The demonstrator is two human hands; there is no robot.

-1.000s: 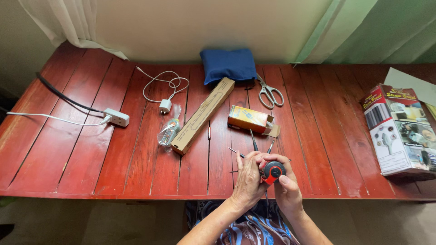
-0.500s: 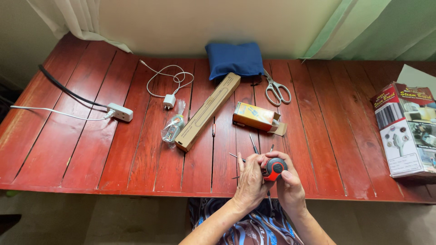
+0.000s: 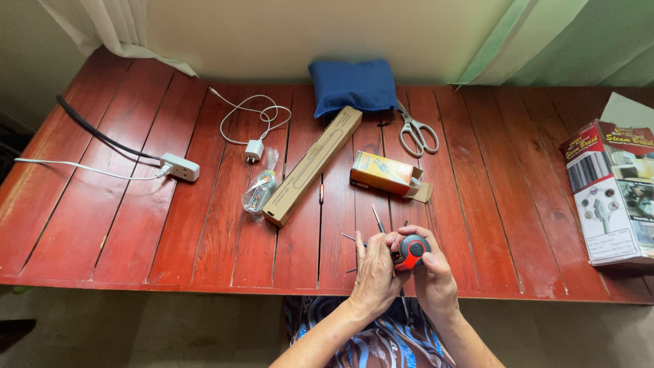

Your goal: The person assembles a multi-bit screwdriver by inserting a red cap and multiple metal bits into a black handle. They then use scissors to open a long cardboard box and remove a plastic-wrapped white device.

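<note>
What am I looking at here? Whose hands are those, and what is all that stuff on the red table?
No machine here: a person wears a camera on the head, so you look down as they do. Their left hand and right hand together hold a small round red-and-black tool at the near edge of the red wooden plank table. Thin metal rods lie just beyond the hands. Farther back lie a long brown cardboard box, a small orange box, silver scissors, a folded blue cloth, a white charger with its cable, a clear plastic bag, a white power strip and, far right, a big red-and-white printed box.
</note>
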